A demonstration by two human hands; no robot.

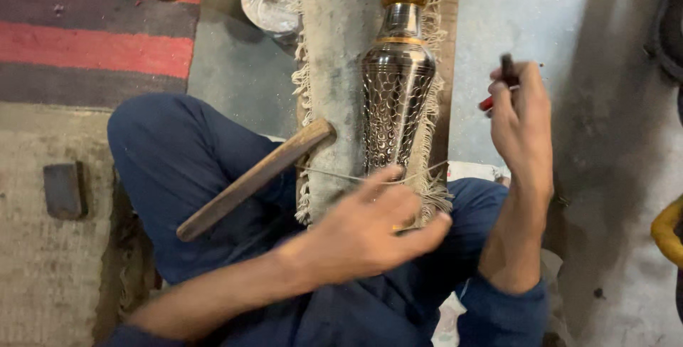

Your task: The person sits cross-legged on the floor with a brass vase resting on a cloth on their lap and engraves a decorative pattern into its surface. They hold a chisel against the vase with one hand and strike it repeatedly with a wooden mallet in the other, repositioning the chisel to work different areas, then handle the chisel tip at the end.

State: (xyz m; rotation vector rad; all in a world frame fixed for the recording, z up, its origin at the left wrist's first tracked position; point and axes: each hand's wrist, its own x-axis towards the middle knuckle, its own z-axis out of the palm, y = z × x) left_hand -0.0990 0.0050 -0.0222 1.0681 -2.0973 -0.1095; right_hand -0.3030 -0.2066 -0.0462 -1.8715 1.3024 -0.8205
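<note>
Gripping a slim dark tool with a red part (506, 80), my right hand (523, 123) hangs just right of the metal vase (395, 87). My left hand (370, 229), fingers loosely spread, touches its lower end. Its long axis runs away from me along a fringed cloth (334, 48); its scale-patterned steel gleams. A wooden handle (252, 180) leans left.

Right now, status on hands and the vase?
Left hand steadies metal vase on cloth. Right hand raised, grips small tool. Wooden stick beside vase.
</note>
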